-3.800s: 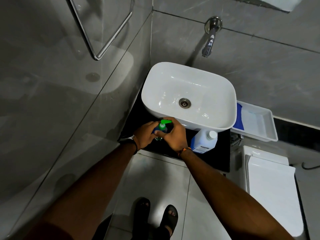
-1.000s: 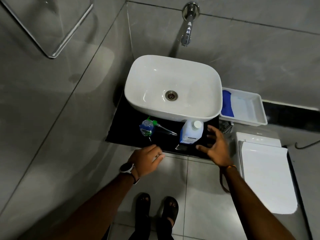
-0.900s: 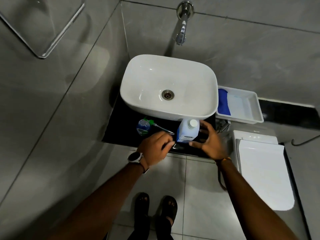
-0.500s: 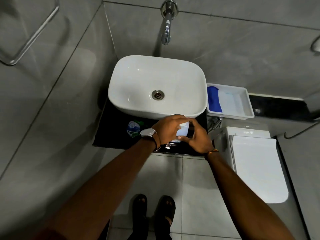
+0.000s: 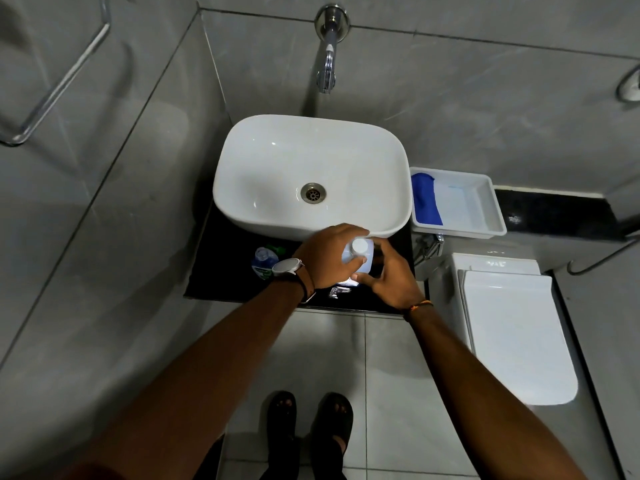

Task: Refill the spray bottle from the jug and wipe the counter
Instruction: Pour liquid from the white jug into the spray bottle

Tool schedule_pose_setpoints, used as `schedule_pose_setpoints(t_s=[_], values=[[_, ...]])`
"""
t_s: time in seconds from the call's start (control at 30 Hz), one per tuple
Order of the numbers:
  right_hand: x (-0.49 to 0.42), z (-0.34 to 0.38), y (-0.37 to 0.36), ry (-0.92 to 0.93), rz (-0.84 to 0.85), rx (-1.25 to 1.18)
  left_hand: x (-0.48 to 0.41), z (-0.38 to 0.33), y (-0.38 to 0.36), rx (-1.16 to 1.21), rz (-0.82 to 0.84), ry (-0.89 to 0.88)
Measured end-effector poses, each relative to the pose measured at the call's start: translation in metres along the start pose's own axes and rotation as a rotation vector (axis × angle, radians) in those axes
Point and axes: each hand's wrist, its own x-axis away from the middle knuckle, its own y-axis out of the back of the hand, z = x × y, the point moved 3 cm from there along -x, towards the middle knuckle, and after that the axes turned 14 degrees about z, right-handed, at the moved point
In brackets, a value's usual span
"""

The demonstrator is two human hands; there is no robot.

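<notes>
Left hand (image 5: 329,259) joined right hand (image 5: 393,277) — fingers (image 5: 348,231) round jug (image 5: 359,244).

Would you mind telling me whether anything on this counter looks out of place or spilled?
Only the spray bottle stands open, its green sprayer head lying beside it; no spill shows, and the jug is capped.

The jug (image 5: 363,263) is gripped by the left hand (image 5: 327,263) and the right hand (image 5: 393,277) just in front of the basin (image 5: 277,161); the spray bottle (image 5: 263,264) is seen front-left of the basin.
</notes>
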Motion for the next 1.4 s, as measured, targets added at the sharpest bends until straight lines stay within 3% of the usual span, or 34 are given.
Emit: schedule_pose_setpoints(t_s=[0.07, 0.23, 0.43, 0.6, 0.77, 0.97, 1.17, 1.33, 1.4], values=[[0.0, 0.0, 0.0, 0.004, -0.003, -0.002, 0.001, 0.0, -0.003, 0.006, 0.008, 0.01], [0.0, 0.001, 0.0, -0.009, -0.017, 0.018, 0.003, 0.008, 0.007, -0.099, -0.176, 0.061], [0.001, 0.001, 0.0, -0.008, -0.022, 0.024, -0.003, 0.008, 0.001, 0.0, 0.053, -0.049], [0.0, 0.001, 0.001, -0.003, -0.011, 0.047, 0.0, 0.01, 0.008, -0.068, -0.174, 0.011], [0.0, -0.001, 0.001, -0.007, -0.006, 0.045, -0.005, 0.005, 0.003, -0.035, 0.091, -0.075], [0.001, -0.001, 0.002, 0.011, -0.006, 0.046, -0.01, -0.005, 0.004, -0.211, 0.108, -0.037], [0.001, -0.002, 0.002, 0.001, -0.01, 0.08, -0.015, -0.012, 0.01, -0.244, -0.061, 0.063], [-0.001, -0.006, 0.006, -0.024, -0.029, 0.107, -0.003, 0.009, 0.019, -0.004, -0.331, 0.243], [-0.002, -0.009, 0.008, -0.028, -0.033, 0.114, 0.011, 0.026, 0.009, 0.034, -0.342, 0.336]])
